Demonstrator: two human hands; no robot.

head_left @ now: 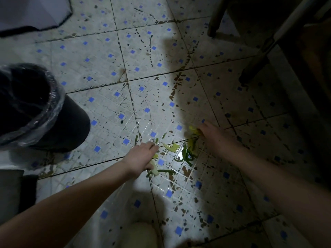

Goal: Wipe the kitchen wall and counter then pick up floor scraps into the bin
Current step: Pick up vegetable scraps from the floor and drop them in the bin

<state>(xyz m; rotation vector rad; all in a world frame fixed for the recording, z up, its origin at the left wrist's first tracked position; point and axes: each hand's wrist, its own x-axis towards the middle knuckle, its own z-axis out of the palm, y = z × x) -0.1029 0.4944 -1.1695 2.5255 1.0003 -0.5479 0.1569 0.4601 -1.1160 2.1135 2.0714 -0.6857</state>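
Down at floor level, left hand (143, 158): I see its fingers curled round a pale peel (154, 170), whose end sticks out below the palm.
Right hand (213, 136): reaching further out, with its fingertips pinched on a yellow-green scrap (193, 130) (the light is dim there, but the grip reads clearly enough to me).
Between the hands: a yellow piece (172, 146) lies flat on the tiles, and dark green strips (187, 155) lie tangled just below the right hand's scrap.
Loose bits: a short green sliver (164, 135) lies just beyond the left knuckles.
Bin (68, 126): dark, round and upright, well to the left of the scraps, with a clear plastic liner (53, 97) folded over its rim.
Floor tiles (111, 56): white with small blue squares, and I count many dark stains, thickest along the grout lines.
Far right, in shadow: a furniture leg (214, 22) and a pale pole (288, 25) slanting across the corner.
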